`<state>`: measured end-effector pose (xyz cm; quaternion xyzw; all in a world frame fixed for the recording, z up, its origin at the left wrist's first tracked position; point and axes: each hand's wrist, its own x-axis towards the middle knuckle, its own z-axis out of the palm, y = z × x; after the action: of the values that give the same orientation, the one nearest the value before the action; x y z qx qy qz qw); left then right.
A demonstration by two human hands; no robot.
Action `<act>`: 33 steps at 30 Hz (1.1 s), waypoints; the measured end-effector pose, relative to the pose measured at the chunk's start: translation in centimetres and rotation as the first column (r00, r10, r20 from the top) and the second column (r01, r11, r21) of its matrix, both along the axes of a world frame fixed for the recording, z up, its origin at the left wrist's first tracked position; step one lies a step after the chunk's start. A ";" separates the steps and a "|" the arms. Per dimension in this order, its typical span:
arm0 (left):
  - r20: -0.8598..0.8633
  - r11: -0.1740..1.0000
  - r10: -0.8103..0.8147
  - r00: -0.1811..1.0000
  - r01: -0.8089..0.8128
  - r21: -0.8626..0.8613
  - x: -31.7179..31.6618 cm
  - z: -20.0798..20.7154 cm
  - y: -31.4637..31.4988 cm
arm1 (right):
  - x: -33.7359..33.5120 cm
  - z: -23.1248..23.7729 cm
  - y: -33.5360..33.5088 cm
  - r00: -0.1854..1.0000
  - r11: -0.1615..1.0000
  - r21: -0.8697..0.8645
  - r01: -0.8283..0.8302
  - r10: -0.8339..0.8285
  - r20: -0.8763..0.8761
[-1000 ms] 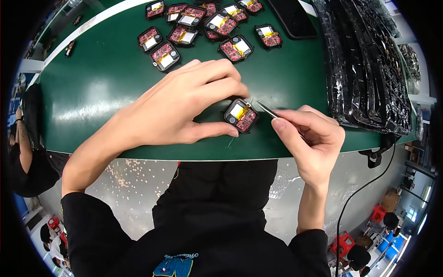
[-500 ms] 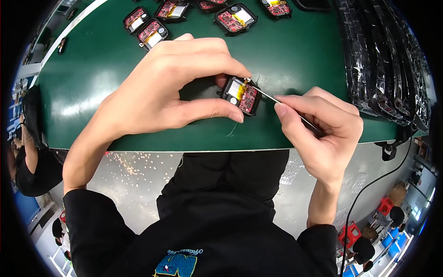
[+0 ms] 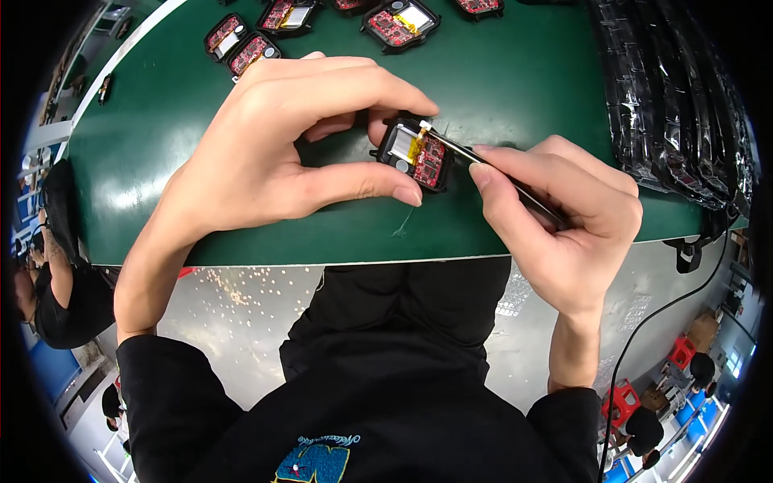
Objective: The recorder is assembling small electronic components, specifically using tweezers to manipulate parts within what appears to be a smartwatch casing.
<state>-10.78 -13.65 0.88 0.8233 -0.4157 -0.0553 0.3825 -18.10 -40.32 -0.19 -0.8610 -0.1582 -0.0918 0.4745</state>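
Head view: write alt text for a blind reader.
The left hand holds a small open device with a red circuit board while the right hand points a slim metal tool at its upper edge; similar devices lie on the green table.

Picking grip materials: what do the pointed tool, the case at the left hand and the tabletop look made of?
Tool: metal, likely steel; slim, with silvery glints.
Case: probably plastic; black, with molded-looking lugs.
Tabletop: smooth, semi-gloss green, with soft glare; laminate or rubber mat, can't tell.
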 end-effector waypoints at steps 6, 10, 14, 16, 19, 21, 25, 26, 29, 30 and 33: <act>-0.004 1.000 0.011 1.000 -0.011 0.012 0.1 -0.1 -0.1 | -0.1 -0.7 0.3 0.978 0.996 -0.085 0.017 0.001 0.210; 0.008 1.000 -0.003 1.000 0.003 -0.003 0.2 -0.2 -0.1 | 0.0 -0.8 0.5 0.969 0.995 -0.094 0.014 0.010 0.247; -0.021 0.997 -0.074 0.997 0.073 -0.009 0.9 -0.3 0.4 | 0.0 -0.5 0.5 0.985 0.998 -0.063 -0.015 0.025 0.170; -0.063 0.996 -0.091 0.994 0.091 0.004 1.4 -0.2 0.8 | 0.0 0.1 0.2 0.996 0.999 -0.034 -0.033 0.035 0.085; -0.108 0.993 -0.114 0.988 0.118 0.027 1.6 0.1 1.0 | 0.1 0.3 -0.1 0.998 0.997 0.044 -0.060 0.061 -0.024; -0.114 0.991 -0.123 0.986 0.128 0.034 1.8 -0.1 1.0 | 0.1 0.4 -0.3 0.997 0.997 0.036 -0.069 0.070 -0.028; -0.055 0.985 -0.172 0.984 0.170 -0.034 1.8 -0.4 0.8 | 0.2 0.4 -0.3 0.996 0.997 0.037 -0.075 0.076 -0.053; -0.056 0.984 -0.176 0.983 0.175 -0.018 1.9 -0.3 0.7 | 0.2 0.4 -0.3 0.996 0.997 0.038 -0.073 0.075 -0.057; -0.053 0.981 -0.192 0.980 0.191 -0.019 2.1 -0.3 0.6 | 0.2 0.4 -0.2 0.995 0.996 0.051 -0.066 0.070 -0.070; -0.056 0.982 -0.190 0.980 0.189 -0.015 2.0 -0.4 0.5 | 0.3 0.3 -0.2 0.995 0.996 0.052 -0.068 0.072 -0.068; -0.039 0.977 -0.208 0.977 0.205 -0.063 2.0 -0.6 0.4 | 0.3 0.2 -0.2 0.996 0.996 0.048 -0.071 0.073 -0.056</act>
<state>-8.74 -13.26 0.30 0.7626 -0.4916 -0.1011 0.4082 -17.82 -40.47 -0.02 -0.8459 -0.1734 -0.0535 0.5016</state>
